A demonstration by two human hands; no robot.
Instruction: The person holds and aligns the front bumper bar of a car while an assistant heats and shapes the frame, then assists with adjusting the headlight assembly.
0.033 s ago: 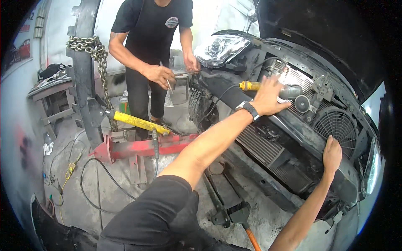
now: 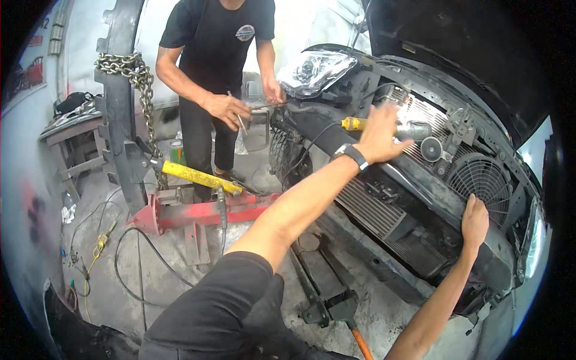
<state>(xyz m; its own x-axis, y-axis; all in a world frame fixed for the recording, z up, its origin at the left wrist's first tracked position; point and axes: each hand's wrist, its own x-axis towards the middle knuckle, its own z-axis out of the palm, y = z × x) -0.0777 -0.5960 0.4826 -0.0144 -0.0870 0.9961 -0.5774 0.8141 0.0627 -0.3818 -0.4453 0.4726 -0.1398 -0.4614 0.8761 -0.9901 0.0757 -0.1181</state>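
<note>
My left hand (image 2: 380,135), with a dark-strapped watch (image 2: 354,155) at the wrist, is raised over the black bumper beam (image 2: 420,189) of a car. Its fingers are spread and nothing is in them. Partly hidden behind it lies a corded tool with a yellow body (image 2: 353,123) and a grey end (image 2: 416,130), in front of the bare radiator (image 2: 423,113). Farther right, my right hand (image 2: 475,221) is closed over the beam's upper edge, beside the round fan (image 2: 482,183). The undersides of its fingers are hidden.
A co-worker's hands (image 2: 225,110) hold a thin rod by the headlight (image 2: 312,72). To the left stand a post wrapped with chain (image 2: 144,81), a yellow cylinder (image 2: 198,176) and a red beam (image 2: 204,211). An orange-handled floor jack (image 2: 343,309) sits below. Hoses cross the floor.
My left hand has shifted slightly to the left, its fingers still spread. My right hand stays on the beam.
</note>
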